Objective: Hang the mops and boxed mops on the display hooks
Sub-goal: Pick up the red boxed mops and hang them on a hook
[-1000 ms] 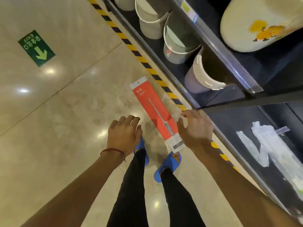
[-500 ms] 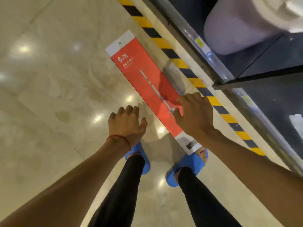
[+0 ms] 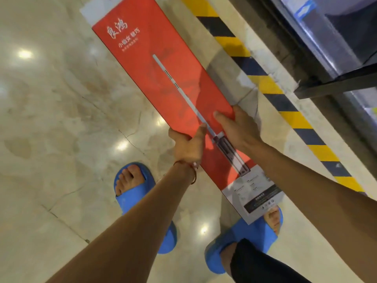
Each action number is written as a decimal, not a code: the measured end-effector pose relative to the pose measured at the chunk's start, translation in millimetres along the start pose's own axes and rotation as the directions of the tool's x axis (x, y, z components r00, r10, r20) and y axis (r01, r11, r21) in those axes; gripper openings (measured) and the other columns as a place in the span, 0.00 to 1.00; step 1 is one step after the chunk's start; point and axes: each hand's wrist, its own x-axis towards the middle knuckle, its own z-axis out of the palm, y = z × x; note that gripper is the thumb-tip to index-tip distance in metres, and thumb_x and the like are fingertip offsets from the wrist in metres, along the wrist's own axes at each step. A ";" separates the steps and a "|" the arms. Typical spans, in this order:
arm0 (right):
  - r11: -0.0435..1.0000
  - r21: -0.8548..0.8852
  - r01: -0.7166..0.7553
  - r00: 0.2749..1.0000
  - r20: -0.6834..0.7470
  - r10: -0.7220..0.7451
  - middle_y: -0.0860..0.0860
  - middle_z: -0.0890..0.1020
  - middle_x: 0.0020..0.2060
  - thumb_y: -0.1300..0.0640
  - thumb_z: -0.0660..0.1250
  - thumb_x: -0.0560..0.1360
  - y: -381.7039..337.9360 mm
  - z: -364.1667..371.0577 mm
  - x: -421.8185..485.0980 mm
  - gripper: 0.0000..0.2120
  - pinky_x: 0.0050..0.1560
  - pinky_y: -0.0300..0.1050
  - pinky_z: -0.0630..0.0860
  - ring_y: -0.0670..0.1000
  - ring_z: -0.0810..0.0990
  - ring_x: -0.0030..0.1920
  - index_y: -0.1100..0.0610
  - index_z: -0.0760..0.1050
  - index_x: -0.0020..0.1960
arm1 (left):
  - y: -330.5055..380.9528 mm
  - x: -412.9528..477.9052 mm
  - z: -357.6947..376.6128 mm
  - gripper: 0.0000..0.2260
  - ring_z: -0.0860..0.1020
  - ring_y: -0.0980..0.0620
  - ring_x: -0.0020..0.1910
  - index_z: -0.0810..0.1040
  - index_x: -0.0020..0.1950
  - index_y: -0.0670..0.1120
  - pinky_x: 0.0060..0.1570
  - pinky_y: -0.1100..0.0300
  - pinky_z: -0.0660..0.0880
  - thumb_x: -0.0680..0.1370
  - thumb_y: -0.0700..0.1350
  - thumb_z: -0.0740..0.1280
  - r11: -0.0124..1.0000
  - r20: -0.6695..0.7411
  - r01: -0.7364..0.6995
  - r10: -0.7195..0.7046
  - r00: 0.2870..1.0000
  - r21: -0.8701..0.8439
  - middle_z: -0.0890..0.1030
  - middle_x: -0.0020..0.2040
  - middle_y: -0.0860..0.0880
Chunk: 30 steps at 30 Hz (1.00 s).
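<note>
— What are we holding here?

— A long red boxed mop [image 3: 163,78], printed with white characters and a picture of a slim mop, white-grey panels at both ends. We hold it flat over the marble floor [image 3: 51,119], running from the upper left of the frame down to our right foot.

— And our hands?

— Both grip it near its lower half. Our left hand [image 3: 188,146] is closed over the left long edge, thumb on the red face, a red cord at the wrist. Our right hand [image 3: 236,127] clasps the opposite edge, thumb lying across the print, fingers tucked beneath and out of sight.

— What lies below?

— Our feet in blue slippers [image 3: 138,193]; the box's grey lower end overlaps the right one. Whether the box touches the floor anywhere we cannot tell.

— And around us?

— A yellow-and-black hazard stripe [image 3: 265,82] runs along the floor just beside the box's right edge. Beyond it, at upper right, stands the dark base of a shelf unit [image 3: 336,58], blurred. Ceiling lights glare off the polished tiles at left.
</note>
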 end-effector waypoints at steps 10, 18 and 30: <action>0.994 0.098 -0.050 0.963 0.268 0.022 0.47 0.78 0.55 0.55 0.82 0.69 -20.5 -51.8 -50.0 0.36 0.42 0.33 0.76 0.43 0.79 0.49 0.55 0.63 0.67 | 8.2 -68.4 -28.4 0.21 0.80 0.48 0.54 0.63 0.66 0.47 0.61 0.39 0.78 0.80 0.45 0.71 0.995 -0.005 -0.010 0.009 1.000 -0.098 0.78 0.55 0.52; 0.978 0.175 -0.113 0.881 0.473 0.017 0.45 0.89 0.42 0.58 0.84 0.67 -73.2 -113.6 -147.4 0.19 0.42 0.38 0.81 0.43 0.87 0.41 0.56 0.82 0.55 | 69.0 -170.7 -82.6 0.17 0.84 0.58 0.44 0.71 0.63 0.48 0.45 0.55 0.82 0.78 0.46 0.73 0.973 0.107 0.141 -0.123 0.987 -0.182 0.82 0.56 0.48; 0.915 0.302 -0.269 0.871 0.481 0.097 0.55 0.83 0.58 0.63 0.88 0.55 -147.5 -165.8 -329.6 0.45 0.53 0.55 0.84 0.55 0.86 0.54 0.52 0.70 0.66 | 240.7 -286.8 -182.3 0.15 0.86 0.47 0.49 0.89 0.50 0.47 0.53 0.52 0.83 0.81 0.51 0.64 0.933 0.375 0.108 0.031 0.926 -0.343 0.88 0.52 0.46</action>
